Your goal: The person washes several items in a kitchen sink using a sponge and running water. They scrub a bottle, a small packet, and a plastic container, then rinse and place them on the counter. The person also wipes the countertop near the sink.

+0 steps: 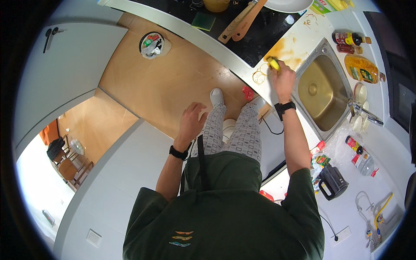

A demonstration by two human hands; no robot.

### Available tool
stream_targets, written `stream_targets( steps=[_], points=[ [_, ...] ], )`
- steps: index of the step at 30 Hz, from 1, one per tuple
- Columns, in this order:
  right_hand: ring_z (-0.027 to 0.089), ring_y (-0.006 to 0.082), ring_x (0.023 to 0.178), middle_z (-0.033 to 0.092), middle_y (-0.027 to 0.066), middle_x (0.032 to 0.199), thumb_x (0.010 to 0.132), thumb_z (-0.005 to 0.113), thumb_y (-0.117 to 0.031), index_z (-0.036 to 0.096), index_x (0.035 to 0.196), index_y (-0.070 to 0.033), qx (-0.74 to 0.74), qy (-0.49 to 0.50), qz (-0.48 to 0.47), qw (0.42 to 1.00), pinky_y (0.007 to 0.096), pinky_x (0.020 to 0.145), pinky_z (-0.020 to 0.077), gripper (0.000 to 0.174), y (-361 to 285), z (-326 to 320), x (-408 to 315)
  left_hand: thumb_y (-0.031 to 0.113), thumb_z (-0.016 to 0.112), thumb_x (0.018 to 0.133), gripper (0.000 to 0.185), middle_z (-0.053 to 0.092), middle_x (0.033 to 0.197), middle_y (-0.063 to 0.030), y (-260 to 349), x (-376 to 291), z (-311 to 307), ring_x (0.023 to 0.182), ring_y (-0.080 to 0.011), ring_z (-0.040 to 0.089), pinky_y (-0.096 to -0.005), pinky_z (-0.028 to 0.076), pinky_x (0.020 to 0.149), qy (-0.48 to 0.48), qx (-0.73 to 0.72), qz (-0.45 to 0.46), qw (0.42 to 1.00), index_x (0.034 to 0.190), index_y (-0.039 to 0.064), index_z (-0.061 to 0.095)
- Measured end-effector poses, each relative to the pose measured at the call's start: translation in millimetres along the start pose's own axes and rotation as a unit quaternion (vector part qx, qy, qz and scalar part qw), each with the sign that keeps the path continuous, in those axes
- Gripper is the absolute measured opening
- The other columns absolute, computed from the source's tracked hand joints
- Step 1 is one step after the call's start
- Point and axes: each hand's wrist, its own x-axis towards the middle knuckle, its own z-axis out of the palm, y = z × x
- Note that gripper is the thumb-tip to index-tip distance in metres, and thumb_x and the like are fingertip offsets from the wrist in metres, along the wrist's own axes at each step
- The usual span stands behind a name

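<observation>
My right hand (284, 79) grips a yellow sponge (274, 63) with a dark side, pressed to the white countertop (282, 94) between the black cooktop (253, 35) and the sink. Around the sponge spreads a brownish-orange stain (282, 48), and a ring-shaped stain (259, 77) lies just to its left. My left hand (193, 119) hangs over the floor with nothing in it, its fingers slightly bent and the thumb apart. A wooden spatula (248, 22) and another wooden-handled utensil (235, 24) rest on the cooktop. A green scouring pad (203, 21) lies near the cooktop's front edge.
Right of my right hand is a steel sink (317, 87) with a faucet (367, 112). Sauce bottles (346, 38), an oil bottle (362, 69) and white bowls (360, 93) line the wall. A black electric kettle (333, 182) stands nearer me. A trash bin (152, 45) is on the floor.
</observation>
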Motion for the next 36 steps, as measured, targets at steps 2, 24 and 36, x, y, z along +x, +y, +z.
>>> stream_targets(
  steps=[2, 24, 36],
  points=[
    [0.067, 0.0356, 0.084, 0.072, 0.0187, 0.087, 0.080, 0.072, -0.008, 0.073, 0.108, -0.002, -0.009, -0.012, -0.019, 1.000, 0.0443, 0.081, 0.0495, 0.028, -9.2, 3.6, -8.5, 0.006, 0.071, 0.086, 0.020, 0.067, 0.109, -0.0134, -1.2, -1.3, -1.0, 0.090, -0.0306, 0.068, -0.0419, 0.054, 0.080, 0.001, 0.003, -0.002, 1.000, 0.106, 0.003, 0.066],
    [0.063, 0.0203, 0.108, 0.073, 0.0068, 0.120, 0.082, 0.067, -0.006, 0.072, 0.112, -0.004, -0.146, -0.074, -0.219, 0.962, 0.0428, 0.103, 0.0426, 0.030, -24.4, 6.2, -67.7, 0.008, 0.070, 0.088, 0.020, 0.067, 0.109, -0.0135, 1.6, 4.9, 2.5, 0.089, -0.0316, 0.068, -0.0431, 0.054, 0.079, -0.045, 0.014, 0.000, 0.999, 0.107, 0.003, 0.066],
    [0.063, 0.0219, 0.112, 0.072, 0.0081, 0.124, 0.084, 0.062, -0.008, 0.072, 0.113, -0.004, -0.233, -0.078, -0.194, 0.950, 0.0457, 0.107, 0.0418, 0.031, 27.0, -12.8, -56.2, 0.011, 0.071, 0.088, 0.021, 0.066, 0.110, -0.0116, 8.6, 16.6, 3.5, 0.092, -0.0317, 0.067, -0.0445, 0.052, 0.084, -0.068, 0.025, -0.007, 0.997, 0.108, 0.005, 0.066]
  ],
)
